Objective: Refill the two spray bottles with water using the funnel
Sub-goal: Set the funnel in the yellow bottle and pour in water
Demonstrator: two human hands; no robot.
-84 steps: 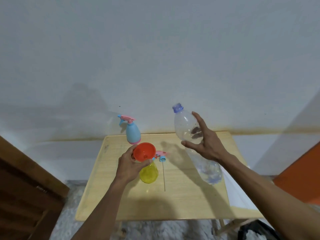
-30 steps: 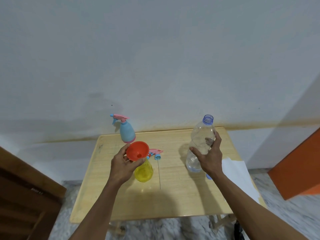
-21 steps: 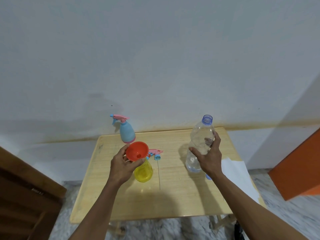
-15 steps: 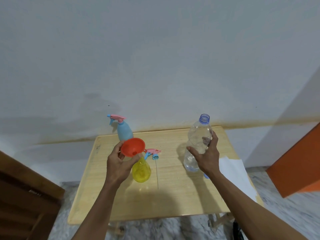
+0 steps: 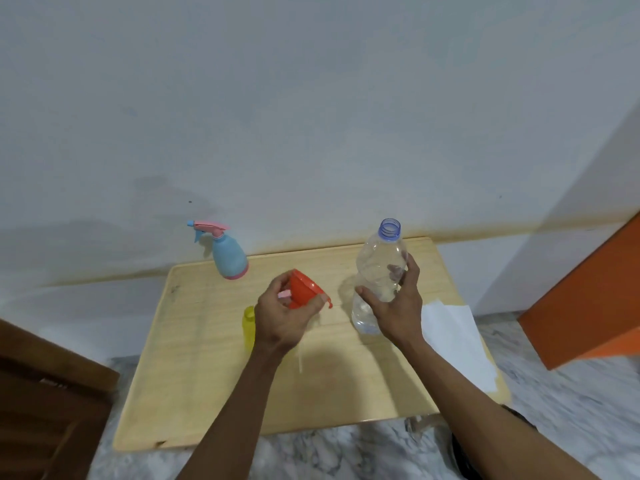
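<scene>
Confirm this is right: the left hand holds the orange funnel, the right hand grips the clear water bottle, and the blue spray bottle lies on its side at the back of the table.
One detail is wrong. In the head view the blue spray bottle stands upright at the back of the table, not on its side. The rest holds: the left hand holds the orange funnel, and the right hand grips the clear water bottle.

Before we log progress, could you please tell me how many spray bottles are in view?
2. The blue spray bottle stands upright at the table's far left edge. The yellow spray bottle sits mid-table, mostly hidden behind the left hand, which holds the orange funnel.
</scene>
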